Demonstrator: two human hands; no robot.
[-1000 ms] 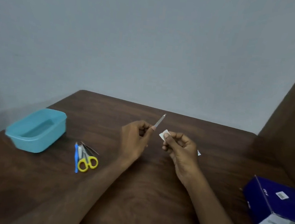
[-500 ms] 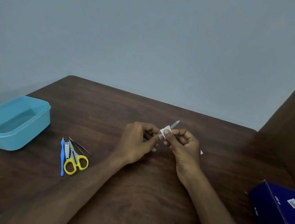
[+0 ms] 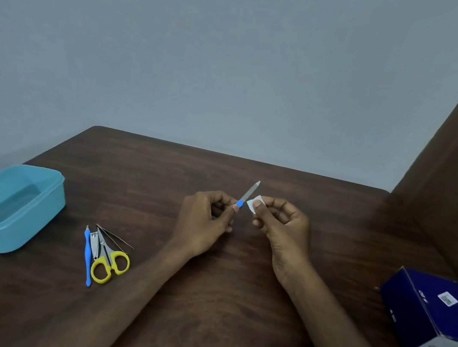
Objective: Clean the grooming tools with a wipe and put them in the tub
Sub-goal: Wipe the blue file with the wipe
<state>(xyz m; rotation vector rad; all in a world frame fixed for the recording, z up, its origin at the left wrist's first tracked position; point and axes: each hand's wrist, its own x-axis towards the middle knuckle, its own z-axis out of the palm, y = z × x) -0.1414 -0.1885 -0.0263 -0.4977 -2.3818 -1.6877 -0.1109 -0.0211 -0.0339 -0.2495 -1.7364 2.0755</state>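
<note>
My left hand [image 3: 205,222] pinches the blue handle of a metal nail file [image 3: 249,194], whose blade points up and to the right. Just right of the blade, my right hand [image 3: 281,228] pinches a small white wipe [image 3: 253,204] between thumb and fingers; the wipe sits beside the file, apart from it. A light blue tub [image 3: 13,205] stands open at the table's left edge. Between the tub and my left arm lie yellow-handled scissors [image 3: 110,265], a nail clipper [image 3: 94,243], a blue-handled tool [image 3: 87,257] and thin tweezers [image 3: 115,237].
A dark blue box [image 3: 434,311] with a white end sits at the right edge of the brown wooden table [image 3: 207,299]. A brown panel [image 3: 456,170] rises at the far right. A grey wall stands behind the table.
The wipe was wrapped round the file's blade half a second ago; now my right hand has drawn it off to the right, and the whole blade shows.
</note>
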